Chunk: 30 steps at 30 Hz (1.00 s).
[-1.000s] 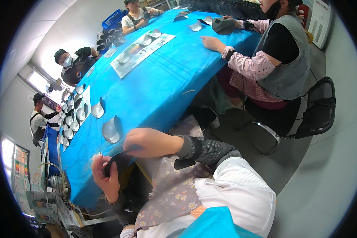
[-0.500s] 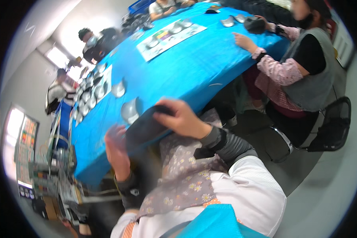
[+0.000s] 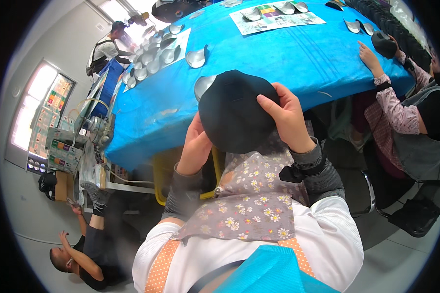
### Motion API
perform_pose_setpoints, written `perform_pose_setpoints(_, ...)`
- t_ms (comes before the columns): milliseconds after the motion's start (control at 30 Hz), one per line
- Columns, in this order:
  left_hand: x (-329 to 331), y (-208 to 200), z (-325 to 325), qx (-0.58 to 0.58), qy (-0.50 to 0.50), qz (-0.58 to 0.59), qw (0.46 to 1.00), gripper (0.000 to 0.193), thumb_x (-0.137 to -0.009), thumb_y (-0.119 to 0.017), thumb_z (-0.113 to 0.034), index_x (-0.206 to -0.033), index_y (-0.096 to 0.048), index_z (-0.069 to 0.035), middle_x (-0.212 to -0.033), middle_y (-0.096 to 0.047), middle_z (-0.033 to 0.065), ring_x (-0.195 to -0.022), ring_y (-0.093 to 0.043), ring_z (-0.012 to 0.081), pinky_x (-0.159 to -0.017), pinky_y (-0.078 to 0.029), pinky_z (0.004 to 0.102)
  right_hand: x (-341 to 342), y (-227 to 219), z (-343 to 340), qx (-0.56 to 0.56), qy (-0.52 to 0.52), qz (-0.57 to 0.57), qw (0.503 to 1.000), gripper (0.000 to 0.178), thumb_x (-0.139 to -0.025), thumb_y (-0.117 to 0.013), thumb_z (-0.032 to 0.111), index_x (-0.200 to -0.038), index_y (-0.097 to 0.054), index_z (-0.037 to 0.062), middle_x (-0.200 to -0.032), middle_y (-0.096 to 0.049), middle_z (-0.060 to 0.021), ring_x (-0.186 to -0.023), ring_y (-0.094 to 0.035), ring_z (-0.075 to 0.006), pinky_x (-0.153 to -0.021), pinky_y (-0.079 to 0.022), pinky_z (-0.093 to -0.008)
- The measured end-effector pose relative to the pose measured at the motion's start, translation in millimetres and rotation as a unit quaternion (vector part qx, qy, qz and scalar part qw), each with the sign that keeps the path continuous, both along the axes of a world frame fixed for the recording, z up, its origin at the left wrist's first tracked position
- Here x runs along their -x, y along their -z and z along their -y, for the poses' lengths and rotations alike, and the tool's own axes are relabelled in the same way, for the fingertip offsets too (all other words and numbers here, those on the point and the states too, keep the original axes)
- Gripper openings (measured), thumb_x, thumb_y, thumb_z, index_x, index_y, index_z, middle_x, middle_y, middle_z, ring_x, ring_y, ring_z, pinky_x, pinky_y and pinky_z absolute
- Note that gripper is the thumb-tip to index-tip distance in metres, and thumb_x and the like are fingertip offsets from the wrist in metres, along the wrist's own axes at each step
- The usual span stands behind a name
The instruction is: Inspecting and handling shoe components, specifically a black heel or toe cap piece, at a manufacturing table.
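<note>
I hold a black rounded piece (image 3: 237, 115), smooth and fabric-like with a short slit line near its top, over my lap at the table's near edge. My left hand (image 3: 194, 146) grips its lower left rim, most of the fingers hidden behind it. On the right rim, my right hand (image 3: 291, 117) pinches with the thumb in front and fingers behind. Just beyond the piece, partly covered by it, a silver-grey curved shell (image 3: 203, 87) lies on the blue-covered table (image 3: 278, 63). Another such shell (image 3: 196, 58) sits a little farther off.
Several silver shells (image 3: 154, 66) crowd a printed sheet at far left; more rest on a second sheet (image 3: 278, 23). At right, a co-worker (image 3: 410, 112) handles a dark rounded piece (image 3: 384, 45). A yellow crate (image 3: 161, 183) is under the table; a black chair (image 3: 420, 210) stands right.
The black piece has turned from edge-on to broad side toward me. My left hand has moved from beside it onto its rim; my right hand keeps hold. The view has shifted.
</note>
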<state>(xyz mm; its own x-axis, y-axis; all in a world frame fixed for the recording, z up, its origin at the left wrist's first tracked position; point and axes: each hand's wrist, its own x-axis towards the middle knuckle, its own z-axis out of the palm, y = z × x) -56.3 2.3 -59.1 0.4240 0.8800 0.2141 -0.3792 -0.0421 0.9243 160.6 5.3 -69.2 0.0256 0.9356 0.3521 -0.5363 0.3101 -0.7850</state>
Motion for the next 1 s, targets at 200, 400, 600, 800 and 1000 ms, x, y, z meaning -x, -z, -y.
perform_pose_setpoints(200, -14, 0, -1, -0.027, 0.033, 0.008, 0.999, 0.042, -0.086, -0.058, -0.007, -0.125, -0.045, 0.001, -0.118, -0.056, 0.0072, -0.109, -0.053, 0.0176, -0.094, -0.040, 0.0318, 11, 4, 3, -0.040, -0.003, 0.132, 0.990, 0.023, -0.086, -0.065, 0.016, -0.099, -0.060, -0.0016, -0.084, -0.060, 0.0003, -0.076, -0.052, -0.0043, -0.065, -0.044, -0.0203)
perform_pose_setpoints(400, -23, -8, -3, -0.069, -0.044, -0.139, 0.987, 0.040, -0.081, -0.061, 0.006, -0.118, -0.048, 0.001, -0.114, -0.057, 0.0067, -0.103, -0.055, 0.0144, -0.088, -0.044, 0.0289, 8, -2, 7, -0.193, 0.078, 0.324, 0.923, 0.047, -0.075, -0.074, 0.033, -0.106, -0.059, 0.0007, -0.096, -0.061, -0.0101, -0.083, -0.057, -0.0175, -0.073, -0.045, -0.0276)
perform_pose_setpoints(600, -28, -16, -2, -0.101, -0.043, -0.085, 0.990, 0.042, -0.081, -0.065, 0.002, -0.119, -0.046, -0.001, -0.112, -0.057, 0.0066, -0.104, -0.054, 0.0136, -0.089, -0.044, 0.0293, 11, -2, 6, -0.110, 0.161, 0.324, 0.926, 0.045, -0.070, -0.078, 0.022, -0.105, -0.059, 0.0021, -0.093, -0.062, -0.0081, -0.084, -0.058, -0.0175, -0.075, -0.046, -0.0291)
perform_pose_setpoints(800, -27, -12, -7, -0.121, -0.057, -0.076, 0.988, 0.049, -0.077, -0.068, 0.003, -0.119, -0.043, -0.002, -0.110, -0.057, 0.0062, -0.102, -0.055, 0.0137, -0.086, -0.046, 0.0285, 8, 4, 0, -0.069, 0.048, 0.295, 0.952, 0.027, -0.073, -0.075, 0.018, -0.090, -0.064, 0.0008, -0.083, -0.064, -0.0057, -0.080, -0.058, -0.0134, -0.075, -0.045, -0.0276)
perform_pose_setpoints(1000, -27, -13, -9, -0.119, -0.053, -0.065, 0.989, 0.054, -0.075, -0.070, 0.004, -0.119, -0.039, -0.004, -0.110, -0.055, 0.0065, -0.104, -0.055, 0.0152, -0.086, -0.046, 0.0296, 6, 3, 0, -0.037, -0.005, 0.260, 0.965, 0.020, -0.075, -0.073, 0.015, -0.087, -0.065, 0.0004, -0.080, -0.065, -0.0037, -0.079, -0.058, -0.0108, -0.073, -0.045, -0.0259)
